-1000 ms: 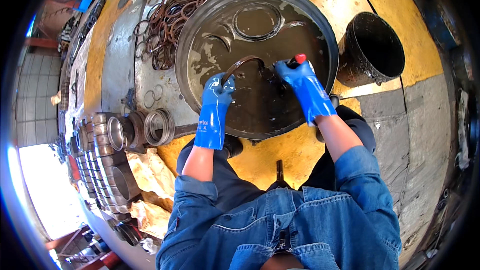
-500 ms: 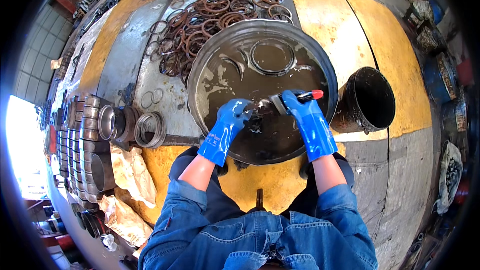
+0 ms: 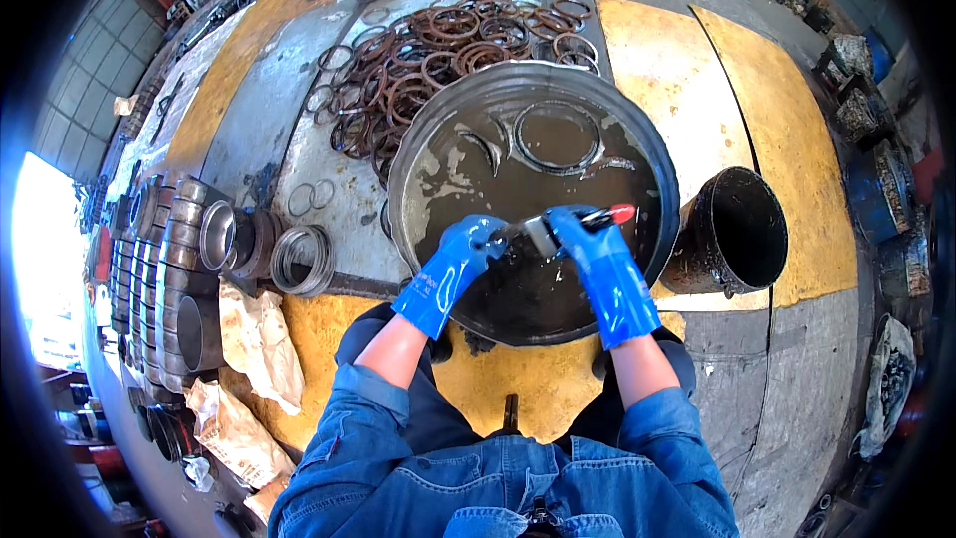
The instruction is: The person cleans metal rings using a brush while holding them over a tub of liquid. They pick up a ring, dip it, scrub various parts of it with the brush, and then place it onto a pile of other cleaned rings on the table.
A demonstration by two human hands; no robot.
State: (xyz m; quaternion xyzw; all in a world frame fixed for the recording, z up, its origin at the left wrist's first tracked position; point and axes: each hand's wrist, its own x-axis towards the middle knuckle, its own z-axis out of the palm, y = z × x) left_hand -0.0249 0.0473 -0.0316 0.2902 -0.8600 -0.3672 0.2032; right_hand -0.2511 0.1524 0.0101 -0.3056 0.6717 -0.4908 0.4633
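Our left hand [image 3: 472,243] gripped a blurred ring [image 3: 513,233], our right hand [image 3: 581,230] a brush [image 3: 601,219].
We held both over murky water [image 3: 498,187] in the basin [image 3: 518,82]; a heap of rings [image 3: 438,50] lay beyond, a bucket [image 3: 691,257] to the right.

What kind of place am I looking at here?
Probably a metalworking or repair workshop: a big heap of rust-brown rings lies beside a wide tub of murky liquid, and ribbed rows of metal cylinders sit off to the left.
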